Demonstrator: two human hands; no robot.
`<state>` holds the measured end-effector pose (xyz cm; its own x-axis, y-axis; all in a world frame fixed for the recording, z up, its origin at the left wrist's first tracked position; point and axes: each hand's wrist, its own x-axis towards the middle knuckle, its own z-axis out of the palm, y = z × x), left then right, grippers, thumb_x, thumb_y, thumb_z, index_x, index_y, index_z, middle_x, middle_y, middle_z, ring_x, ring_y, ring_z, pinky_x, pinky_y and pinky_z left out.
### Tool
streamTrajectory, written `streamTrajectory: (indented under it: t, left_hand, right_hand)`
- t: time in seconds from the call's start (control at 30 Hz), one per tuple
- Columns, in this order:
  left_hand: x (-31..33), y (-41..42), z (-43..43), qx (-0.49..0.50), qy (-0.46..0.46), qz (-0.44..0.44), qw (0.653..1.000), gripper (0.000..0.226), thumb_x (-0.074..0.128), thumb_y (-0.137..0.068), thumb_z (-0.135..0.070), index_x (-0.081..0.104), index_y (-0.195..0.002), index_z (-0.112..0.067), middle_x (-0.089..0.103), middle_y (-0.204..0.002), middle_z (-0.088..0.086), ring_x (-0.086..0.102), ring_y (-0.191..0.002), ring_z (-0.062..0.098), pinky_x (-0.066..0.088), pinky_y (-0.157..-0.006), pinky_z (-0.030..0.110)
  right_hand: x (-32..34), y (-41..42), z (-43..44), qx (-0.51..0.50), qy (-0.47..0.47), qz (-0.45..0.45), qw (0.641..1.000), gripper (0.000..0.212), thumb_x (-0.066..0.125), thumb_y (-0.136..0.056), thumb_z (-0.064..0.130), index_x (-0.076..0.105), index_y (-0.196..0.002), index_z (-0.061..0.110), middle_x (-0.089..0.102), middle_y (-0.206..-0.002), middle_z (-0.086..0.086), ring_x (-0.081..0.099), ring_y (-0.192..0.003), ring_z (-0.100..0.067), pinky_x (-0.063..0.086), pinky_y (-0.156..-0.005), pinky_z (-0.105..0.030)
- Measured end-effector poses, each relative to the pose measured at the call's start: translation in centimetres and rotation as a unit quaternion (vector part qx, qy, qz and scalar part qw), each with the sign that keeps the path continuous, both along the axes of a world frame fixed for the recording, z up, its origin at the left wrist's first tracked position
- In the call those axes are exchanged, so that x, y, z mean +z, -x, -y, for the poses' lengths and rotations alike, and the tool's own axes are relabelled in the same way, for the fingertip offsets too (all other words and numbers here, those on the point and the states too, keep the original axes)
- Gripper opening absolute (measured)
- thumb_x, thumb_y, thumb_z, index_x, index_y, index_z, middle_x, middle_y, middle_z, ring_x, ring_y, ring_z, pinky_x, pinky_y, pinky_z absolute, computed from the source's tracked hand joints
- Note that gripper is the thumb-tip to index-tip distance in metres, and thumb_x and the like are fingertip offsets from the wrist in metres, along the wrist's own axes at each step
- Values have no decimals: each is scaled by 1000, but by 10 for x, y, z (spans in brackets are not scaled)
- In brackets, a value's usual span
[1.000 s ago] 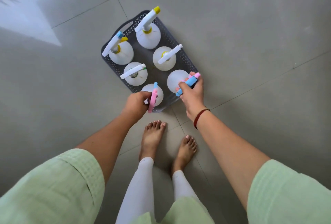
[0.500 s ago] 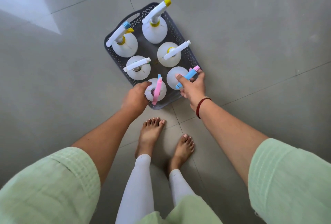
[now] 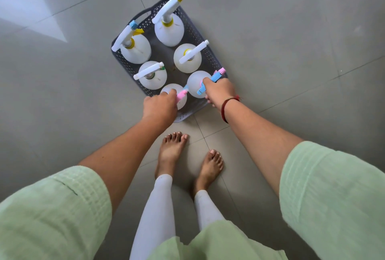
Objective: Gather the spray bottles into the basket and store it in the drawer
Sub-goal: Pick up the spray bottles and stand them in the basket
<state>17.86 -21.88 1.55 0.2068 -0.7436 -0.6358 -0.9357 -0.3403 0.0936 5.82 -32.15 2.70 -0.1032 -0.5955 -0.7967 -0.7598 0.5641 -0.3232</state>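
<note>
The basket (image 3: pixel 210 55) sits on the floor (image 3: pixel 291 30) just ahead of my feet (image 3: pixel 173 151). Six bottles (image 3: pixel 169 30) stand in it, two abreast in three rows. My left hand (image 3: pixel 160 107) is on the near left bottle (image 3: pixel 174 95), my right hand (image 3: pixel 218 91) on the near right bottle (image 3: pixel 195 82).

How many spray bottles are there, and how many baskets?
Spray bottles: 6
Baskets: 1
Total: 7
</note>
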Motion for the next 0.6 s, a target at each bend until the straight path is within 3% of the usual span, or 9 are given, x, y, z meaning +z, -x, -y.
streamTrajectory:
  t: [0.07, 0.17, 0.27, 0.5, 0.6]
  left_hand:
    - [2, -4, 0, -50, -5, 6, 999, 21, 41, -99, -26, 48, -113, -11, 66, -107, 12, 65, -95, 35, 31, -67, 32]
    - [3, -10, 0, -46, -23, -3, 999, 23, 41, -99, -29, 48, -112, -11, 67, -104, 11, 65, -92, 35, 33, -64, 31]
    - [1, -15, 1, -47, -25, -11, 999, 25, 40, -100, -31, 47, -113, -10, 67, -104, 13, 64, -93, 36, 36, -62, 32]
    - [2, -20, 0, 16, -34, -35, 999, 46, 49, -91, -51, 45, -113, -12, 65, -100, 11, 62, -89, 34, 38, -60, 32]
    - [5, -20, -3, 16, -18, -28, 999, 48, 50, -89, -56, 45, -109, -13, 65, -96, 9, 62, -87, 34, 37, -58, 31]
  right_hand:
    - [-2, -1, -3, -37, -13, 6, 999, 35, 54, -79, 35, 63, -99, 8, 72, -83, -11, 61, -67, -24, 55, -72, -40]
    - [-4, -2, -9, -95, -32, 27, 995, 27, 53, -79, 33, 65, -82, 8, 61, -52, 1, 51, -35, -12, 41, -42, -19]
    - [-5, -4, -8, -152, -61, 49, 985, 27, 51, -81, 32, 59, -67, 10, 54, -35, 5, 44, -25, -8, 35, -35, -10]
    - [-5, 4, 0, -130, -112, 38, 984, 57, 50, -79, 66, 59, -65, 12, 61, -52, 1, 52, -40, -13, 44, -49, -21]
    - [-5, 7, -2, -123, -92, 35, 987, 47, 51, -82, 55, 62, -67, 11, 62, -53, 1, 51, -38, -12, 43, -44, -19]
